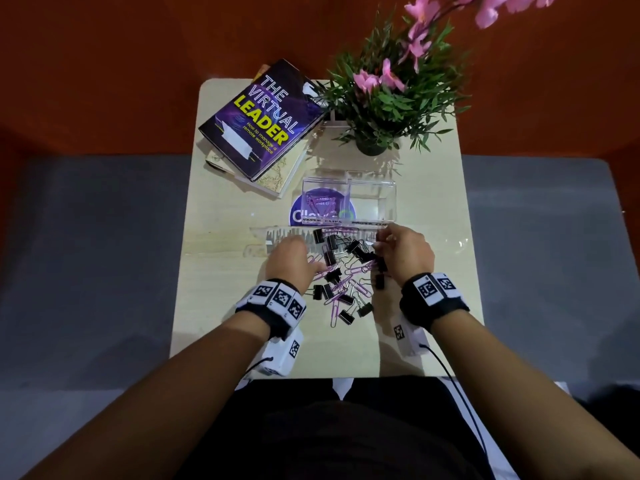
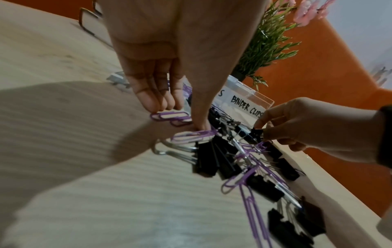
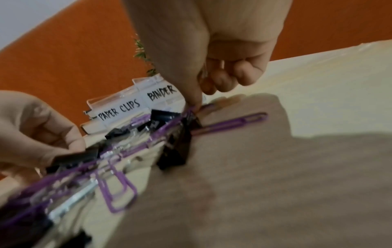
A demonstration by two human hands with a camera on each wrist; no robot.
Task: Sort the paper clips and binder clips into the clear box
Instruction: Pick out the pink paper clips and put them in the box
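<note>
A pile of black binder clips (image 1: 346, 299) and purple paper clips (image 1: 356, 270) lies on the pale table in front of the clear box (image 1: 393, 202). The box's left compartment, labelled PAPER CLIPS (image 3: 119, 110), holds a few purple clips (image 1: 320, 200); the right one is labelled BINDER CLIPS (image 2: 247, 107). My left hand (image 1: 304, 261) is at the pile's left edge, and its fingers and thumb pinch purple paper clips (image 2: 169, 115). My right hand (image 1: 381, 240) is at the pile's far right and pinches a black binder clip (image 2: 256, 134) with thumb and forefinger.
The box's clear lid (image 1: 277, 233) lies flat just in front of it, left of the pile. Stacked books (image 1: 263, 119) sit at the back left and a potted plant (image 1: 377, 109) with pink flowers at the back right. A round blue sticker (image 1: 298, 213) shows under the box.
</note>
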